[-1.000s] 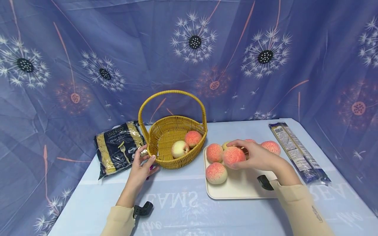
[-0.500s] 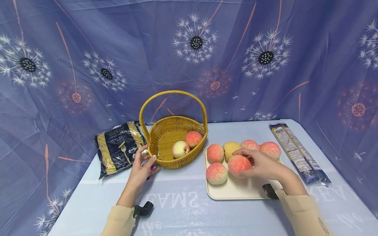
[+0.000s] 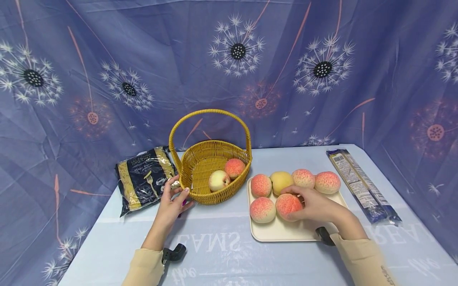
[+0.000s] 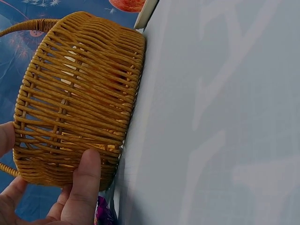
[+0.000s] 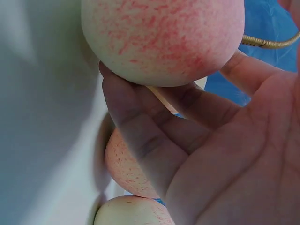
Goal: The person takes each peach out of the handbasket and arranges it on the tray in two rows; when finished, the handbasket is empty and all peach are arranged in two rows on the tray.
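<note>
A: Hands status?

B: Right hand [image 3: 316,206] sits lower right of centre in the head view, fingers curled round a peach [image 3: 288,205] on the tray [image 3: 286,234]. Right wrist view confirms it: fingers [image 5: 140,140] wrap under that peach [image 5: 161,40].

A: Left?

B: Left hand [image 3: 171,204] is at lower left of centre, against the near-left wall of the wicker basket [image 3: 200,196]. In the left wrist view the thumb [image 4: 84,187] presses flat on the weave [image 4: 75,103], and another fingertip shows at the left edge. The fingers look fairly straight, braced on the basket, not wrapped round it.

A: Where exactly is the held peach?

B: Front row of the tray, just right of another pink peach [image 3: 262,209]. I can't tell whether it rests on the tray or is slightly off it. Behind them is a row of four: pink [image 3: 260,185], yellow [image 3: 281,180], pink [image 3: 303,178], pink [image 3: 327,182].

A: Basket contents?

B: Two fruits: a pale one [image 3: 218,180] and a pink one [image 3: 234,168], toward the right side. The handle arches over it. The basket stands just left of the tray, near the frame centre.

A: Anything else on the desk?

B: A dark pasta bag [image 3: 143,178] at left, just beside the basket. A long narrow packet [image 3: 361,186] lies at right, apart from the tray. The desk [image 3: 222,254] has a pale blue cloth with mirrored lettering.
</note>
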`<state>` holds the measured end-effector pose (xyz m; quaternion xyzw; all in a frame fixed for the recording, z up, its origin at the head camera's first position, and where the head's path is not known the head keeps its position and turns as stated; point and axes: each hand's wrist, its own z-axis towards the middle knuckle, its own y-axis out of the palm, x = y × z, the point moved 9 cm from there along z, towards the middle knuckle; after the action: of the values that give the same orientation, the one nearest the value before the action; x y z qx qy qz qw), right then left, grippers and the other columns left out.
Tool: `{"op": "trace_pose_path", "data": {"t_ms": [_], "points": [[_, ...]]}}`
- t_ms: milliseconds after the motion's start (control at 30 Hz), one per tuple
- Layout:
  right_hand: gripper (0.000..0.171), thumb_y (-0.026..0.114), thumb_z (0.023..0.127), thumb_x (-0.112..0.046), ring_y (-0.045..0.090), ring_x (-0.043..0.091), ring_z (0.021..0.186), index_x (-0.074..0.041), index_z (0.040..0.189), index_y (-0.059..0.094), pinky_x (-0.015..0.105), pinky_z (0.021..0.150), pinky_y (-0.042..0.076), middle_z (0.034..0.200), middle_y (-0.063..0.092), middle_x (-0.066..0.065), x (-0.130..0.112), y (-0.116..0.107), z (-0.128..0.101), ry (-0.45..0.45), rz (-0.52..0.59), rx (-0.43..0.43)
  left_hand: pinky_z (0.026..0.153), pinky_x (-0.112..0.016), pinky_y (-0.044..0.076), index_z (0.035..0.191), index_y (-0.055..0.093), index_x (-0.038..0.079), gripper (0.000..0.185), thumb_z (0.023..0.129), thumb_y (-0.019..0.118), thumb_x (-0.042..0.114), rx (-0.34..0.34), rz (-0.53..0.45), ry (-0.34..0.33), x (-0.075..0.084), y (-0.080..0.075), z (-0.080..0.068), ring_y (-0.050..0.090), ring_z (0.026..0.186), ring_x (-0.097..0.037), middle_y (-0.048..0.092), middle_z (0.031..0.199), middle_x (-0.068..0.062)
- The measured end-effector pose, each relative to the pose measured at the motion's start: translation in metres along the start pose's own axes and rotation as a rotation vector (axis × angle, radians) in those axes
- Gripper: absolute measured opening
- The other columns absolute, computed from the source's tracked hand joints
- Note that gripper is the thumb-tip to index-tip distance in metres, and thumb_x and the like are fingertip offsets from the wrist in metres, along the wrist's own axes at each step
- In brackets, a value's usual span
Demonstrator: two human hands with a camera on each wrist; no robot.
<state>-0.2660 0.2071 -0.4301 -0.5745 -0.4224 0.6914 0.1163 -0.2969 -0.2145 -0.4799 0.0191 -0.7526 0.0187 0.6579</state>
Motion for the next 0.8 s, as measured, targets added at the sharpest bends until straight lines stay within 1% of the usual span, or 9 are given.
{"op": "trace_pose_path", "data": {"t_ms": [200, 267, 367, 600, 800], "points": [[0.067, 0.093, 0.079, -0.034, 0.065, 0.019, 0.116, -0.013, 0.137, 0.067, 0.034, 0.101, 0.058, 0.126, 0.072, 0.000, 0.0012, 0.0030, 0.0023, -0.005, -0.043, -0.006, 0.098, -0.039, 0.069, 0.166, 0.027, 0.032, 0.064, 0.112, 0.056, 0.013, -0.003, 0.008, -0.001, 0.0003, 0.0007, 0.0001, 0.066, 0.106, -0.014, 0.045, 0.138, -0.013], [0.066, 0.093, 0.079, -0.034, 0.065, 0.018, 0.114, -0.013, 0.137, 0.068, 0.033, 0.099, 0.058, 0.126, 0.072, 0.000, 0.0016, 0.0037, 0.0028, -0.005, -0.045, -0.007, 0.097, -0.039, 0.069, 0.165, 0.027, 0.033, 0.063, 0.113, 0.056, 0.013, -0.003, 0.011, -0.002, 0.0002, 0.0010, 0.0001, 0.066, 0.106, -0.014, 0.045, 0.139, -0.014], [0.067, 0.093, 0.080, -0.037, 0.065, 0.018, 0.115, -0.015, 0.137, 0.067, 0.034, 0.100, 0.058, 0.128, 0.072, 0.000, 0.0022, 0.0049, 0.0036, -0.006, -0.041, -0.006, 0.096, -0.038, 0.069, 0.165, 0.027, 0.032, 0.063, 0.113, 0.056, 0.012, -0.003, 0.008, 0.004, 0.0007, 0.0014, -0.0001, 0.066, 0.106, -0.014, 0.045, 0.140, -0.015], [0.070, 0.093, 0.081, -0.041, 0.064, 0.024, 0.125, -0.018, 0.141, 0.066, 0.047, 0.107, 0.056, 0.136, 0.070, 0.004, 0.0041, 0.0076, 0.0052, 0.005, -0.023, -0.011, 0.095, -0.038, 0.069, 0.167, 0.027, 0.028, 0.063, 0.113, 0.055, 0.011, -0.006, -0.006, 0.023, 0.0019, 0.0019, -0.0001, 0.064, 0.106, -0.015, 0.043, 0.139, -0.015], [0.070, 0.092, 0.082, -0.040, 0.064, 0.026, 0.125, -0.017, 0.142, 0.065, 0.047, 0.108, 0.056, 0.137, 0.069, 0.006, 0.0039, 0.0079, 0.0047, -0.003, -0.024, -0.016, 0.095, -0.038, 0.069, 0.166, 0.027, 0.029, 0.063, 0.113, 0.055, 0.012, -0.003, -0.008, 0.017, 0.0008, 0.0010, 0.0001, 0.064, 0.106, -0.015, 0.043, 0.139, -0.015]]}}
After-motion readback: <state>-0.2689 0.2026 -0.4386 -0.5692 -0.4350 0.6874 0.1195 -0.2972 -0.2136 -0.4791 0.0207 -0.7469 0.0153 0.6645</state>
